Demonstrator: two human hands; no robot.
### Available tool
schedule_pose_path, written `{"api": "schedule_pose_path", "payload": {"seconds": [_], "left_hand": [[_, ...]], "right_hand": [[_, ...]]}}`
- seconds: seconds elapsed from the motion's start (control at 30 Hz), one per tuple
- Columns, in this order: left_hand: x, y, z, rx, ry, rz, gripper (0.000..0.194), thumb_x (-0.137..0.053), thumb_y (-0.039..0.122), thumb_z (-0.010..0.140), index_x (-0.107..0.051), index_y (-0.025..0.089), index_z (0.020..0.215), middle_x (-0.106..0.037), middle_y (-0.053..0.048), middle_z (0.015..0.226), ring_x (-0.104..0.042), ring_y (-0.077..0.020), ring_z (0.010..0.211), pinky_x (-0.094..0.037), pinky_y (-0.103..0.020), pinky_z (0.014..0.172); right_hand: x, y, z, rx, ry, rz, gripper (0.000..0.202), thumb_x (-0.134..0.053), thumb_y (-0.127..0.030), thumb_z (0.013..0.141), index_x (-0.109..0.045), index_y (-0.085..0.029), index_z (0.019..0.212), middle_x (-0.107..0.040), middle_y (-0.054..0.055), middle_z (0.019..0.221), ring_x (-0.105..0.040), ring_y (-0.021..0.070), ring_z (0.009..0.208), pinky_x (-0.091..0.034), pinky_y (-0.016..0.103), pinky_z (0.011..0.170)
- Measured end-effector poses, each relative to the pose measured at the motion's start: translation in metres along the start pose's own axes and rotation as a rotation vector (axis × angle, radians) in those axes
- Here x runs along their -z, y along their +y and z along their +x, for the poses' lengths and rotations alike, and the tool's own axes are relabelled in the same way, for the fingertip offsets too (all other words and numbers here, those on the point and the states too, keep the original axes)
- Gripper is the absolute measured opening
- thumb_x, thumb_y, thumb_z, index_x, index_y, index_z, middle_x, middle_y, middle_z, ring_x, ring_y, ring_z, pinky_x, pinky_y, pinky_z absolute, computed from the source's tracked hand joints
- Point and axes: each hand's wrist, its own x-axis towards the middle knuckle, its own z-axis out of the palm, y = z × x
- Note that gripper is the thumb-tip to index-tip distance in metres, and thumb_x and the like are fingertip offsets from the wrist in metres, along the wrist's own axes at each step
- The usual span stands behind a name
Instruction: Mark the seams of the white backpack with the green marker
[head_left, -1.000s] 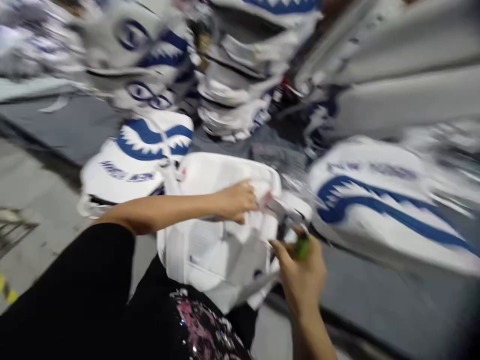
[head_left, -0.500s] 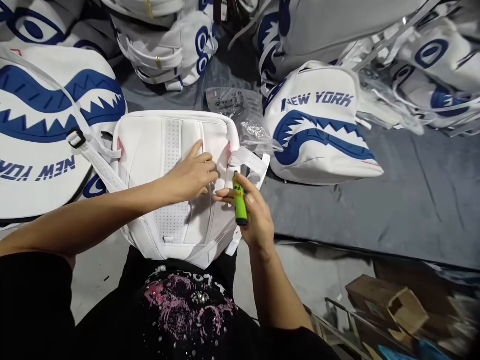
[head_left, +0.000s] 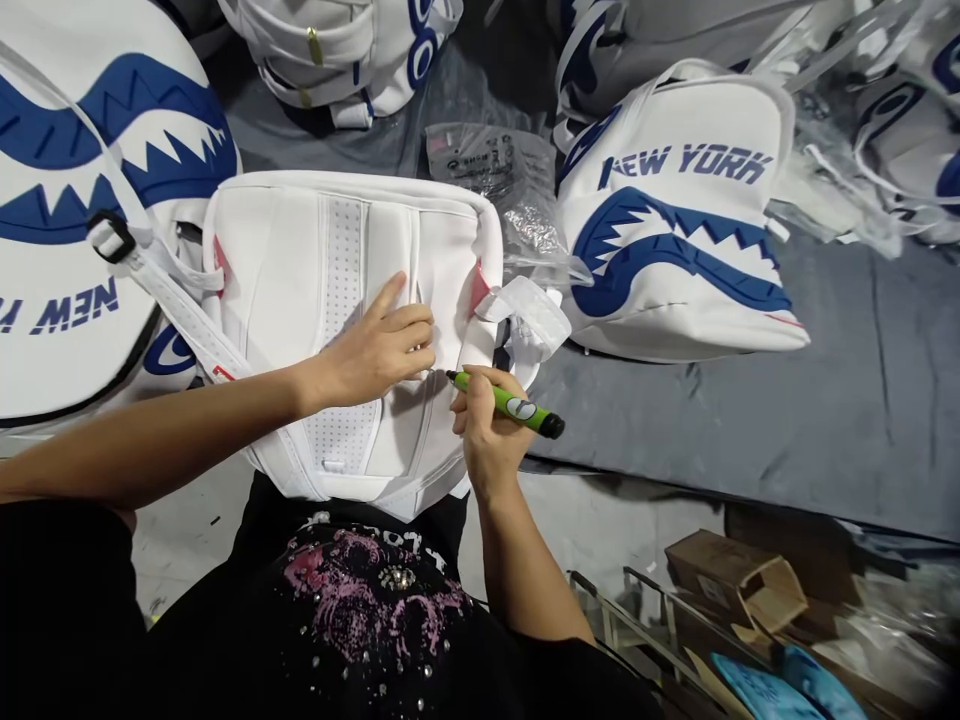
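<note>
A white backpack (head_left: 285, 260) lies with its strap side up, over the table's edge and against my body. My left hand (head_left: 382, 345) rests on the middle of its back panel, index finger stretched toward the top and the other fingers bent on the fabric. My right hand (head_left: 491, 425) grips a green marker (head_left: 517, 408). The marker's dark tip points left, close to the panel beside my left fingertips; whether it touches the fabric is unclear.
White and blue "NEW YORK" bags lie left (head_left: 67, 340) and right (head_left: 675, 220) on the dark table (head_left: 675, 420). A crumpled clear plastic bag (head_left: 517, 190) sits behind the backpack. An open cardboard box (head_left: 735, 580) stands low at the right.
My right hand has turned the marker from upright to slanting, its tip now toward the backpack panel. My left hand stays on the panel. The view has shifted a little.
</note>
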Motion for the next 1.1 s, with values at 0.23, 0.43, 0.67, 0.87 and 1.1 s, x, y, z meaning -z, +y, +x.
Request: {"api": "schedule_pose_path", "payload": {"seconds": [0.23,0.43,0.67,0.87,1.1], "left_hand": [[-0.005,0.000,0.001,0.046,0.018,-0.066,0.033,-0.041,0.017,0.097,-0.071,0.024,0.089,-0.069,-0.001,0.096,-0.057,-0.0190,0.122,-0.011,-0.057,0.129],[0.000,0.002,0.002,0.027,-0.022,-0.067,0.028,-0.044,0.013,0.095,-0.071,0.022,0.093,-0.068,-0.002,0.121,-0.046,-0.0238,0.141,-0.014,-0.060,0.128],[0.001,0.003,0.002,-0.003,-0.046,-0.113,0.032,-0.033,0.009,0.098,-0.066,0.013,0.098,-0.063,-0.005,0.133,-0.029,-0.0269,0.152,-0.014,-0.066,0.123],[-0.005,0.002,0.000,-0.002,-0.015,-0.132,0.036,-0.030,0.010,0.099,-0.064,0.015,0.091,-0.063,-0.004,0.133,-0.031,-0.0249,0.151,-0.013,-0.065,0.123],[-0.002,0.002,0.002,0.026,-0.020,-0.187,0.035,-0.031,0.012,0.100,-0.064,0.014,0.089,-0.064,-0.003,0.131,-0.035,-0.0234,0.149,-0.014,-0.063,0.124]], "right_hand": [[-0.012,0.002,0.007,0.030,0.012,-0.091,0.027,-0.063,-0.048,0.092,-0.066,-0.021,0.090,-0.062,-0.002,0.069,-0.056,0.0101,0.057,-0.045,0.025,0.051],[-0.011,0.004,0.005,-0.016,0.007,-0.095,0.028,-0.060,-0.049,0.094,-0.064,-0.021,0.093,-0.059,-0.006,0.061,-0.048,0.0070,0.040,-0.040,0.024,0.040],[-0.015,-0.001,0.006,-0.045,0.042,-0.081,0.029,-0.062,-0.049,0.091,-0.063,-0.020,0.089,-0.060,-0.006,0.058,-0.050,0.0069,0.038,-0.040,0.022,0.038],[-0.018,-0.010,0.013,-0.109,0.046,-0.013,0.029,-0.064,-0.047,0.089,-0.060,-0.020,0.081,-0.058,-0.008,0.051,-0.048,0.0066,0.035,-0.036,0.021,0.035],[-0.018,-0.008,0.010,-0.095,0.065,-0.031,0.028,-0.062,-0.046,0.090,-0.059,-0.020,0.083,-0.058,-0.007,0.053,-0.050,0.0065,0.037,-0.038,0.021,0.037]]}}
